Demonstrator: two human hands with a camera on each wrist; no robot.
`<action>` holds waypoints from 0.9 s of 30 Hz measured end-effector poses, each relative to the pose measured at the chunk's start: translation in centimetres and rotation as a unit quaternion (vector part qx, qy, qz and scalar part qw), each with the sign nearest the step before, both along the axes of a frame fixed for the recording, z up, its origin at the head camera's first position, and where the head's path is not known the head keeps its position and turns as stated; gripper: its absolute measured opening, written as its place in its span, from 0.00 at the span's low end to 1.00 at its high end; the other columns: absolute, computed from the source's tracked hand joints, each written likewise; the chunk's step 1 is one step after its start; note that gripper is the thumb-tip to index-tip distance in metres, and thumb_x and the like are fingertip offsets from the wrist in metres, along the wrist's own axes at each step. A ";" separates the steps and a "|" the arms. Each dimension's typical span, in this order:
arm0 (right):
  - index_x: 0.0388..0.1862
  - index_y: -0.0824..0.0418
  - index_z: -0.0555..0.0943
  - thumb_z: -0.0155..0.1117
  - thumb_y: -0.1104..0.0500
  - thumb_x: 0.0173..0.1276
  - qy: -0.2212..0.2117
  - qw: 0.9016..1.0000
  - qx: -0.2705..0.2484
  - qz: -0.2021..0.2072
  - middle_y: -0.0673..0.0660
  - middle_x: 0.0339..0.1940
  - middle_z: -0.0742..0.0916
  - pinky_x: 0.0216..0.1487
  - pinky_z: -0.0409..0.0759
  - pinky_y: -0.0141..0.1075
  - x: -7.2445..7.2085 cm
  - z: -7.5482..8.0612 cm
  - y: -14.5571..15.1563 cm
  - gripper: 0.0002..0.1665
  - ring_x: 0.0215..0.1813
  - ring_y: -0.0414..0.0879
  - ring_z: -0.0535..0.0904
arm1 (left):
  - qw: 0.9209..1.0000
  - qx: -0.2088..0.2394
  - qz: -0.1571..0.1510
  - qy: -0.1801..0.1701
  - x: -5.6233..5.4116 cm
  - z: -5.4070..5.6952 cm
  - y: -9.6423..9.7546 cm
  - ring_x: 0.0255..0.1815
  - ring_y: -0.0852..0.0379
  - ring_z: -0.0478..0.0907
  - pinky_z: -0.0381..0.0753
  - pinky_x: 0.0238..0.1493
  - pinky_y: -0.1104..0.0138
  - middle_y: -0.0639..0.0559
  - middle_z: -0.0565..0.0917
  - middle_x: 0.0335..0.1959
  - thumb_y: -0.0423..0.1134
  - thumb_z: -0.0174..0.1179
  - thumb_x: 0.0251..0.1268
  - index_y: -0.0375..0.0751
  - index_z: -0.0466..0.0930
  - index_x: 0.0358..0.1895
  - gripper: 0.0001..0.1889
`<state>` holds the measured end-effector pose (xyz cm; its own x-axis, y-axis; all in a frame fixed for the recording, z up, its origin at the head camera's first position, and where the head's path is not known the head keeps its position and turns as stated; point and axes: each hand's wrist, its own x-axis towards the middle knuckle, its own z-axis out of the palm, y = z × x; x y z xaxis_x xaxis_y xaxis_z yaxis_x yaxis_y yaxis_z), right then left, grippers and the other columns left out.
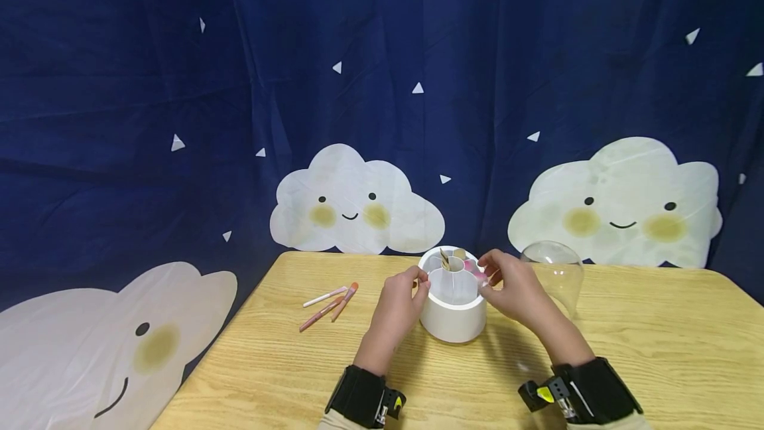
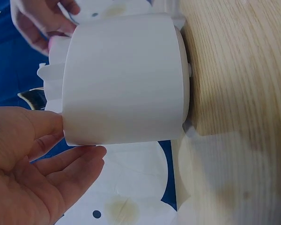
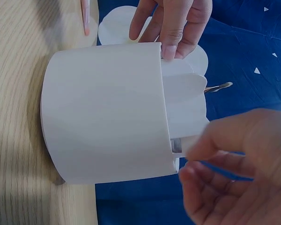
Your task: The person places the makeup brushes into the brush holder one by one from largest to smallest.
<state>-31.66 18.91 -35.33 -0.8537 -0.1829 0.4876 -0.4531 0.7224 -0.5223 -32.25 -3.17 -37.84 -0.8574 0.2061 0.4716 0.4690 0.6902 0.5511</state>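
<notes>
- Wristbands, black, one on each forearm (image 1: 356, 393), come nearest, over the worktop (image 1: 251, 377).
- Left hand (image 1: 400, 297): its thumb and fingers straddle the near-left rim of the white holder (image 1: 453, 324), pinching the wall.
- Right hand (image 1: 516, 287): its fingers are bent at the opposite side of the rim, close about some pink-and-white pieces (image 1: 474, 267); the right wrist view is blurred there, so I cannot tell whether they grip one or merely touch it.
- The holder stands upright on the worktop between both hands, its pale scalloped dividers rising above the rim around a round middle tube. A dark-and-gold tip (image 1: 444, 259) pokes up there; what it belongs to is unclear.
- As I judge it, the step in hand is placing or adjusting something in the right-hand compartment while the left hand steadies the body. The next move seems to call for seating that piece squarely, then easing the right fingers away without tugging the dividers.
- Three brushes (image 1: 345, 302) lie loose to the left, well apart from the holder.
- A clear dome (image 1: 558, 271) stands just beyond the right hand.
- Farthest back hangs a navy curtain (image 1: 382, 105) with smiling clouds.
</notes>
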 end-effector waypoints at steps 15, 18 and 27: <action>0.34 0.67 0.85 0.67 0.73 0.62 -0.015 0.999 -0.043 0.001 0.58 0.32 0.89 0.34 0.84 0.37 0.0 -0.2 -0.4 0.04 0.33 0.49 0.85 | 1.000 -0.003 -0.004 0.000 0.0 0.0 0.1 0.44 0.49 0.85 0.85 0.45 0.59 0.42 0.88 0.40 0.32 0.61 0.72 0.37 0.83 0.41 0.03; 0.38 0.68 0.86 0.63 0.75 0.62 -0.022 0.999 -0.045 0.011 0.60 0.35 0.90 0.33 0.83 0.36 0.0 -0.1 -0.5 0.09 0.35 0.50 0.86 | 1.000 -0.003 -0.004 0.004 0.0 0.0 0.1 0.44 0.49 0.85 0.85 0.45 0.59 0.42 0.88 0.40 0.32 0.61 0.72 0.37 0.83 0.40 0.03; 0.39 0.68 0.84 0.59 0.76 0.61 -0.032 0.998 -0.049 0.008 0.58 0.34 0.88 0.39 0.85 0.42 0.1 0.0 -0.6 0.11 0.36 0.50 0.85 | 1.000 -0.003 -0.004 -0.001 0.0 0.1 0.0 0.43 0.49 0.85 0.85 0.45 0.59 0.43 0.88 0.40 0.32 0.61 0.72 0.37 0.83 0.41 0.03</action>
<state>-31.58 18.33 -35.34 -0.8812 -0.1519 0.4476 -0.4277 0.6595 -0.6182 -32.24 -3.15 -37.76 -0.8567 0.2151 0.4689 0.4730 0.6904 0.5474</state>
